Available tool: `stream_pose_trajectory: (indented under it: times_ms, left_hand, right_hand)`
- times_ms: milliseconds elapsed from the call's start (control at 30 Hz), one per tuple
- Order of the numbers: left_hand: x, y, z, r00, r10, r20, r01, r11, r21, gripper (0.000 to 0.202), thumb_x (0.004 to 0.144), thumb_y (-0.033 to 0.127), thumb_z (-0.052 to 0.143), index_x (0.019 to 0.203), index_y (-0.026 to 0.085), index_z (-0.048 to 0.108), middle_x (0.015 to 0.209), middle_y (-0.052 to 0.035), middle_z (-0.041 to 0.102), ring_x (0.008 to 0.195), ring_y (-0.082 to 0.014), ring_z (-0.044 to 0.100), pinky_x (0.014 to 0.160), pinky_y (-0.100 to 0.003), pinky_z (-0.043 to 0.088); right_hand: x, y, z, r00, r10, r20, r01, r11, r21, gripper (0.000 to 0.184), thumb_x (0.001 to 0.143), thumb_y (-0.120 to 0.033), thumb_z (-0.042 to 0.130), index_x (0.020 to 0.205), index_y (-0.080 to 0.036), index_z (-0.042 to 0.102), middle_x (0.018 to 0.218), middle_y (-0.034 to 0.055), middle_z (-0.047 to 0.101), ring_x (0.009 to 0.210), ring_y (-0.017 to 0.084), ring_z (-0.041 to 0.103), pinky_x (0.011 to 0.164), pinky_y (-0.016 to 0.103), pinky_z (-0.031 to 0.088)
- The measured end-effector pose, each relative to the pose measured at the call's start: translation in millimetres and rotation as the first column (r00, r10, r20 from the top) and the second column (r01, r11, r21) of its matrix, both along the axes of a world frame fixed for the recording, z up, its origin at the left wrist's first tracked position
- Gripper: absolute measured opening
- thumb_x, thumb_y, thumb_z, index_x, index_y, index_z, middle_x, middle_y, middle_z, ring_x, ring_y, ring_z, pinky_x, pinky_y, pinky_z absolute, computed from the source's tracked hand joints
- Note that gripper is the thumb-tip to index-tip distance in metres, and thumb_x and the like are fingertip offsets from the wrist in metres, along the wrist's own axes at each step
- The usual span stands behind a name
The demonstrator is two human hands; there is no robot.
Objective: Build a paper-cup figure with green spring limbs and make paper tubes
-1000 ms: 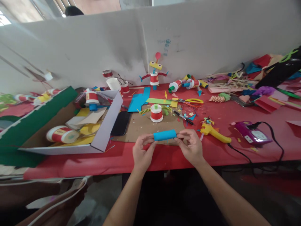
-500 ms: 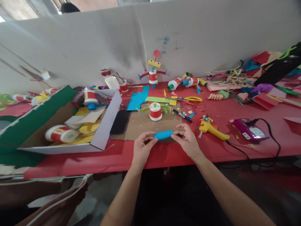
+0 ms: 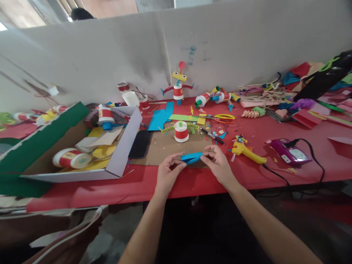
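Note:
Between my two hands is a folded strip of blue paper (image 3: 191,157), held just above the front of a brown cardboard sheet (image 3: 154,154). My left hand (image 3: 169,172) pinches its left end, and my right hand (image 3: 218,163) pinches the right end. A narrow gap shows between the paper's layers. Behind it stands an upside-down red and white paper cup (image 3: 181,132) with yellow-green coiled paper arms and a small green piece on top. A black pen (image 3: 213,136) lies to the right of the cup.
On the left, an open box (image 3: 123,146) holds cups and paper. Beside it lies a phone (image 3: 140,143). A yellow glue gun (image 3: 249,153) and purple power adapter (image 3: 290,151) sit right. Farther back are yellow-handled scissors (image 3: 224,117), blue paper (image 3: 158,119) and a finished cup figure (image 3: 178,91).
The folded blue paper has opened slightly, so a gap between its layers now shows. Both hands keep their pinch at its ends. The view has shifted a little.

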State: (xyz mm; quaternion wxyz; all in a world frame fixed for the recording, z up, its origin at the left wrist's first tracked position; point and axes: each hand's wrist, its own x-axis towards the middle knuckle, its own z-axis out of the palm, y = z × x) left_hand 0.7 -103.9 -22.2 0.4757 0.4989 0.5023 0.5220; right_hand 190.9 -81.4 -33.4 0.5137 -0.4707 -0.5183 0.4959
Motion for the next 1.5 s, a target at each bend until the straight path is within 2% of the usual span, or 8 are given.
stream_pose_trajectory:
  times_ms: [167,367,500,600,733,1100,1267,1500]
  left_hand:
    - [1,0,3.2,0.993,-0.003,-0.119,0.01,0.998,0.056,0.058,0.066,0.018,0.077,0.12,0.02,0.056,0.086,-0.0037,0.073,0.085,-0.0182,0.067,0.085,-0.034,0.048]
    - [0,2,-3.0,0.926,0.133,-0.353,-0.012,0.946,0.325,0.007,0.078,0.017,0.066,0.078,0.022,0.07,0.091,-0.0063,0.074,0.099,-0.0233,0.064,0.091,-0.04,0.046]
    - [-7,-7,9.2,0.775,0.51,-0.373,-0.073,0.658,0.749,0.027,0.081,0.008,0.06,0.094,0.029,0.072,0.093,-0.0022,0.075,0.094,-0.021,0.066,0.094,-0.041,0.041]
    - [-5,-11,20.5,0.597,0.64,-0.484,0.159,0.496,0.853,0.036,0.076,0.006,0.065,0.101,0.032,0.071,0.088,-0.0001,0.076,0.08,-0.019,0.065,0.087,-0.039,0.04]
    - [10,-7,18.0,0.407,0.567,-0.716,0.402,0.593,0.698,0.021,0.083,0.01,0.06,0.094,0.024,0.072,0.084,-0.0021,0.074,0.077,-0.0187,0.062,0.081,-0.038,0.04]
    - [15,-4,-10.1,0.351,0.364,-0.863,0.501,0.705,0.502,0.019,0.086,0.013,0.055,0.095,0.018,0.07,0.101,-0.0058,0.071,0.089,-0.0224,0.062,0.082,-0.039,0.047]
    - [14,-2,-13.2,0.357,0.253,-0.899,0.499,0.762,0.413,0.029,0.082,0.005,0.053,0.104,0.015,0.069,0.106,-0.0078,0.071,0.093,-0.0257,0.062,0.079,-0.042,0.052]
    - [13,-1,-16.6,0.511,0.215,-0.832,0.458,0.75,0.476,0.023,0.086,0.007,0.051,0.099,0.01,0.07,0.103,-0.0111,0.072,0.094,-0.0234,0.064,0.085,-0.038,0.055]
  right_hand:
    - [-1,1,-2.0,1.0,-0.014,-0.02,0.014,1.0,0.004,0.031,0.078,-0.036,0.067,0.098,-0.024,0.046,0.079,-0.0009,0.066,0.077,0.017,0.062,0.072,0.031,0.046]
    - [2,-6,6.4,0.999,0.002,0.043,-0.005,0.998,0.056,0.028,0.082,-0.038,0.063,0.1,-0.025,0.046,0.086,0.0026,0.07,0.077,0.019,0.064,0.072,0.033,0.048]
    - [41,-12,17.4,0.874,-0.301,0.383,0.168,0.924,0.343,0.022,0.088,-0.036,0.052,0.107,-0.024,0.054,0.109,0.0103,0.066,0.1,0.024,0.06,0.089,0.041,0.045]
    - [80,-15,23.1,0.482,-0.486,0.73,0.24,0.874,0.423,0.03,0.083,-0.033,0.056,0.11,-0.02,0.059,0.114,0.014,0.064,0.111,0.034,0.052,0.094,0.053,0.039]
    - [104,-16,27.3,0.124,-0.207,0.97,0.326,0.932,0.157,0.046,0.082,-0.024,0.05,0.127,-0.015,0.051,0.132,0.0174,0.053,0.116,0.043,0.047,0.087,0.059,0.042]
    - [123,-2,29.0,-0.049,-0.137,0.989,0.194,0.97,0.144,0.045,0.078,-0.017,0.054,0.121,-0.004,0.049,0.104,0.0222,0.064,0.094,0.034,0.063,0.074,0.038,0.047]
    - [110,-31,49.5,0.243,-0.261,0.934,0.116,0.964,0.24,0.031,0.088,-0.034,0.047,0.107,-0.013,0.059,0.099,0.0165,0.067,0.09,0.032,0.065,0.073,0.039,0.05]
    - [76,-33,72.9,0.587,0.354,0.728,-0.321,0.927,-0.192,0.04,0.088,-0.053,0.047,0.109,-0.024,0.065,0.106,0.0057,0.071,0.097,0.026,0.065,0.083,0.035,0.051]
